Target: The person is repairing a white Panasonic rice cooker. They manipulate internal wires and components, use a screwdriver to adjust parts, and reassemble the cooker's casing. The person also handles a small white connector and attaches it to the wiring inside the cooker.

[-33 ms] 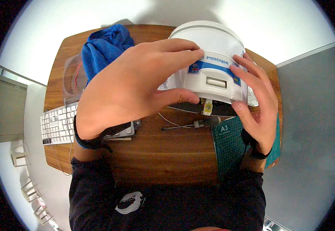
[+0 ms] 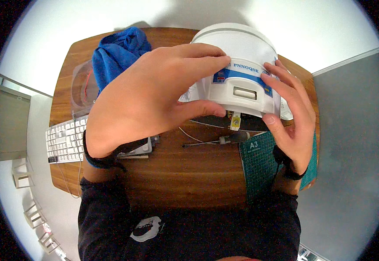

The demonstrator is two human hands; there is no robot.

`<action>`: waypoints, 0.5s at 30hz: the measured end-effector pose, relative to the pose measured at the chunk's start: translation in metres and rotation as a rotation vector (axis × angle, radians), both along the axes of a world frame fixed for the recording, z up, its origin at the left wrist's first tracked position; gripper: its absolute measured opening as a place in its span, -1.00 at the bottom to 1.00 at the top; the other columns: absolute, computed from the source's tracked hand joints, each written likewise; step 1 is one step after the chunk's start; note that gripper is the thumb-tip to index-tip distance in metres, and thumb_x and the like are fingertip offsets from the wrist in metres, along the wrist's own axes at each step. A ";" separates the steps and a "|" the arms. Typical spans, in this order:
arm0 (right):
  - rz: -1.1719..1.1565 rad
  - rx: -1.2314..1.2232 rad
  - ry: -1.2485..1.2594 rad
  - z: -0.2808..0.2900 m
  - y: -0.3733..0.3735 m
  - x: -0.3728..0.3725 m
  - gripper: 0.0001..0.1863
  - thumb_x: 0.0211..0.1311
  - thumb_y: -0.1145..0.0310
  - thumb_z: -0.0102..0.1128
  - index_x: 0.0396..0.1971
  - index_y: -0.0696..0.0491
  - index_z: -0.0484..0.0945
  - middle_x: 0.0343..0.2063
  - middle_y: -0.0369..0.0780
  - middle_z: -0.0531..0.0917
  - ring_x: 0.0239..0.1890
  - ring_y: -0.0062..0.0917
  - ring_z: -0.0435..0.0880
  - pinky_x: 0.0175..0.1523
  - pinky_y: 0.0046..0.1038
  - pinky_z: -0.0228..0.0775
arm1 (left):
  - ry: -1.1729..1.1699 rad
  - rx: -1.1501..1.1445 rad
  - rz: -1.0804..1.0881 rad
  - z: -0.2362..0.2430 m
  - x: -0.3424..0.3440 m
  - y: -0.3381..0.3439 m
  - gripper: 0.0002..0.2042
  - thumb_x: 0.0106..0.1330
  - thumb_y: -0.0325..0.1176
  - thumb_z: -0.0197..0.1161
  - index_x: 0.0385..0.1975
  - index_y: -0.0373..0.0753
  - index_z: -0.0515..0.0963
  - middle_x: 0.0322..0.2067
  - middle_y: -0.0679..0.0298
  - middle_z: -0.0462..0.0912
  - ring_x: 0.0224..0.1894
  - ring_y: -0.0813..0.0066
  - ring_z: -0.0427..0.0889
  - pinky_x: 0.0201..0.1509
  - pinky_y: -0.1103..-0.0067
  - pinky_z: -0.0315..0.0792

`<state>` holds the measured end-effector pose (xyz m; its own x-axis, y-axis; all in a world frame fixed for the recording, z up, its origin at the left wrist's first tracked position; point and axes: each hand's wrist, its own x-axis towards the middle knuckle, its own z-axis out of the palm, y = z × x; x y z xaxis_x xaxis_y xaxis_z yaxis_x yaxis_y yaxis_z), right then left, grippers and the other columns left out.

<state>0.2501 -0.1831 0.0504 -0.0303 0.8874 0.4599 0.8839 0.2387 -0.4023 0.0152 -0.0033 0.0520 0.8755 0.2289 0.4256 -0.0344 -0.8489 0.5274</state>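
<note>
White appliance (image 2: 237,41): I see it between both hands.
Left hand (image 2: 148,89): fingers and thumb apart, gripping the appliance's left front.
Right hand (image 2: 294,106): fingers spread, gripping the appliance's right front.

The person wears a black shirt (image 2: 224,232) with black sleeves (image 2: 103,198). A curvy white picture (image 2: 145,230) is on the shirt's left side. Past the shirt's sleeves come a black left band (image 2: 99,162), with a thin blue edge, and a black right band (image 2: 293,174).
</note>
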 end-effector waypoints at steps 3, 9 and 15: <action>-0.004 0.023 -0.026 0.000 -0.002 0.001 -0.41 0.17 0.22 0.47 0.23 0.01 0.61 0.31 -0.08 0.55 0.45 -0.03 0.41 0.47 -0.08 0.29 | -0.021 -0.004 0.002 0.002 0.002 -0.001 -0.29 0.04 -0.32 0.64 0.28 -0.22 0.56 0.24 0.05 0.62 0.14 0.04 0.69 0.18 0.37 0.58; 0.051 0.044 -0.135 0.005 -0.003 -0.003 -0.45 0.08 0.34 0.51 0.14 0.04 0.67 0.23 -0.09 0.60 0.35 -0.09 0.54 0.40 -0.11 0.41 | -0.009 -0.003 0.001 0.004 0.001 0.001 -0.30 0.00 -0.34 0.65 0.25 -0.24 0.59 0.22 0.04 0.65 0.26 0.09 0.64 0.28 0.35 0.54; 0.065 0.113 -0.178 0.000 -0.003 -0.002 -0.39 -0.06 0.30 0.57 0.11 0.06 0.69 0.20 -0.09 0.61 0.29 -0.11 0.59 0.35 -0.12 0.46 | -0.018 -0.004 -0.042 -0.001 0.001 0.006 -0.27 -0.01 -0.38 0.62 0.27 -0.29 0.56 0.24 0.02 0.62 0.31 0.06 0.59 0.38 0.34 0.48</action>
<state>0.2484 -0.1857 0.0509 -0.1755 0.8241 0.5386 0.9198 0.3323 -0.2088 0.0163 0.0029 0.0508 0.8766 0.1937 0.4405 -0.0796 -0.8444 0.5298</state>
